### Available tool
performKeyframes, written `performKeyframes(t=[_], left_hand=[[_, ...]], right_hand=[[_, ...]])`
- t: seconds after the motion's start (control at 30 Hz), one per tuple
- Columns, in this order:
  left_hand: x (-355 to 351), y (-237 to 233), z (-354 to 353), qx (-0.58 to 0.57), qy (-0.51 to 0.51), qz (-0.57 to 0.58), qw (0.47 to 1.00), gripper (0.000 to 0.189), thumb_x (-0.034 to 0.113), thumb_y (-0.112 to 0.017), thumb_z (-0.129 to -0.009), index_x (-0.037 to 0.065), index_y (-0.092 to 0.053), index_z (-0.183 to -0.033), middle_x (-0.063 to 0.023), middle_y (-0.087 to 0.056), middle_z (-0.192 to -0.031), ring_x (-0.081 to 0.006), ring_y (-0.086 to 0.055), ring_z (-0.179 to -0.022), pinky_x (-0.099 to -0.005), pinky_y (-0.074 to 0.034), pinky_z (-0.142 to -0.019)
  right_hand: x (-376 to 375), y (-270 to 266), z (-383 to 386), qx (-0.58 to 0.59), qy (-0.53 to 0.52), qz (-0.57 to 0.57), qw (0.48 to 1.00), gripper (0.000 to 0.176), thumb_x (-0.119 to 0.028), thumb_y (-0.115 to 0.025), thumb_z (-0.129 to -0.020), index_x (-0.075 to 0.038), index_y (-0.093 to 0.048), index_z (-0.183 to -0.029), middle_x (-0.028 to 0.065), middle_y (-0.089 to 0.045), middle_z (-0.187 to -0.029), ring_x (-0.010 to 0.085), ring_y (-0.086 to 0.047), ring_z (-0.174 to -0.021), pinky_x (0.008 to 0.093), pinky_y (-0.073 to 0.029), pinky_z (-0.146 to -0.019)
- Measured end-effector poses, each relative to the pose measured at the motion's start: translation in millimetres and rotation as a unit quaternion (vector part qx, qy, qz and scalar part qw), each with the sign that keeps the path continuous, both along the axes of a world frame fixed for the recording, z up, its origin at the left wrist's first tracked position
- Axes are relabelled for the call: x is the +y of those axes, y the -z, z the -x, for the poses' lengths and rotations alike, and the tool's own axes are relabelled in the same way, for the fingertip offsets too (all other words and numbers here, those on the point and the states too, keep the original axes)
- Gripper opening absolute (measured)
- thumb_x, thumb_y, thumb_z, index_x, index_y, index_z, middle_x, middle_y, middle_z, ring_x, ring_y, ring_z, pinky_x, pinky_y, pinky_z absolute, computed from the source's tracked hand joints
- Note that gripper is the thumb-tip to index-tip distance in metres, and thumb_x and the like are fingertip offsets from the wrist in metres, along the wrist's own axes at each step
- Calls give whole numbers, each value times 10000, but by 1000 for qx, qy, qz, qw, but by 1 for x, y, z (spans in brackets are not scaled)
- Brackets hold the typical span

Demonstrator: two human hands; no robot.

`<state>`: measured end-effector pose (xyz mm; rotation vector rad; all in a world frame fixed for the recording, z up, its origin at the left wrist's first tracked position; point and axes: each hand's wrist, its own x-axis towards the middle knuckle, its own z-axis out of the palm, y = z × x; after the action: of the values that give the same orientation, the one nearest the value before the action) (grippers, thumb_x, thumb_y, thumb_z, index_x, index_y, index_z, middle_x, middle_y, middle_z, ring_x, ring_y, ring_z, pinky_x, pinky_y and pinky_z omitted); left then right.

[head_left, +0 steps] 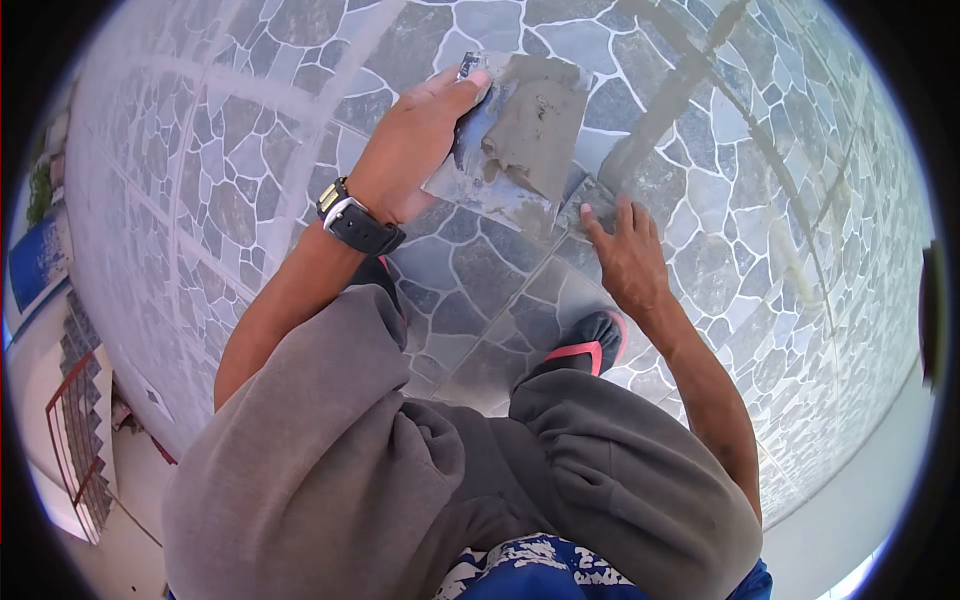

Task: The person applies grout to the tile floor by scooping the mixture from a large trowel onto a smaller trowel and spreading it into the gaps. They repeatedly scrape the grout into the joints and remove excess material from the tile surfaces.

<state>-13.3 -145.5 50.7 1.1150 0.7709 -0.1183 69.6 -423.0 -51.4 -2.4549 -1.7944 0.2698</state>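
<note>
A flat board [465, 182] with a heap of wet grey paste [535, 125] on it is tilted above the stone-patterned tile floor. My left hand [415, 145] grips the board's left edge, thumb on top; a watch is on that wrist. My right hand [632, 250] holds a small flat spreader [588, 205] against the floor, just right of the board's lower corner. Fresh grey paste [650, 130] runs along a tile joint beyond my right hand. The spreader's edge is partly hidden under my fingers.
My foot in a dark sock and red-strapped sandal [590, 345] rests below the right hand; the other foot is mostly behind my knee. Pale dried smears [240, 90] cross the floor at upper left. A red railing [72, 430] and stairs stand at far left.
</note>
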Motion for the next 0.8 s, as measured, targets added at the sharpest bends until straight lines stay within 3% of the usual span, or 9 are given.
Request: performKeyframes(t=[0.13,0.3,0.43,0.5,0.57,0.67,0.73,0.8], left_hand=[[-2,-12,-2,6,-5,-21,1000,440,313,-545,-978,24,-523,-1309,-35,-604,-1109,-113,-565,-942,-265,-462,-852],[0,12,10,-81,42,-65,994,466,184,-634,-911,46,-503,-1336,-81,-593,-1137,-202,-574,-951,-298,-452,-884],[14,16,14,-115,139,-299,937,506,155,-665,-878,56,-497,-1345,-99,-588,-1137,-247,-572,-966,-319,-455,-891],[9,15,12,-100,99,-228,963,505,178,-664,-882,53,-500,-1342,-97,-589,-1139,-247,-574,-986,-320,-456,-892],[-2,-11,-3,17,-50,67,996,497,220,-654,-897,48,-507,-1340,-90,-594,-1150,-231,-579,-1011,-317,-456,-894],[-7,-7,-1,-3,-20,0,1000,376,314,-504,-996,14,-567,-1215,-33,-625,-988,-101,-597,-839,-279,-506,-711],[0,0,2,-31,45,-167,984,374,308,-504,-995,15,-559,-1221,-33,-627,-999,-104,-610,-845,-282,-519,-700],[-5,1,7,-31,36,-171,984,374,310,-507,-992,18,-560,-1220,-32,-628,-1001,-105,-617,-846,-281,-524,-692]], right_hand=[[-11,-10,18,15,57,102,993,500,-28,-569,-817,-51,-524,-1314,294,-467,-1228,436,-483,-1099,485,-412,-942],[-12,-9,43,31,46,67,996,506,-5,-578,-807,-27,-529,-1310,314,-441,-1232,430,-457,-1125,502,-394,-948],[-15,-14,41,48,57,105,992,495,0,-578,-795,-5,-544,-1289,324,-440,-1216,423,-450,-1127,497,-382,-963],[-25,-26,41,67,76,146,984,481,-22,-569,-810,-5,-542,-1291,317,-443,-1220,416,-458,-1104,499,-381,-965],[-14,-28,45,65,57,70,994,464,-33,-561,-825,-8,-549,-1288,307,-454,-1213,406,-464,-1092,500,-386,-956],[-18,-8,60,37,26,47,998,446,-49,-554,-841,-18,-556,-1286,293,-470,-1203,398,-472,-1081,493,-396,-949],[-10,-9,54,23,23,82,996,444,-61,-556,-842,-25,-560,-1284,290,-476,-1200,397,-477,-1078,486,-404,-945],[-20,-34,42,39,38,165,985,448,-74,-565,-834,-32,-564,-1280,294,-479,-1203,399,-482,-1077,478,-414,-937]])
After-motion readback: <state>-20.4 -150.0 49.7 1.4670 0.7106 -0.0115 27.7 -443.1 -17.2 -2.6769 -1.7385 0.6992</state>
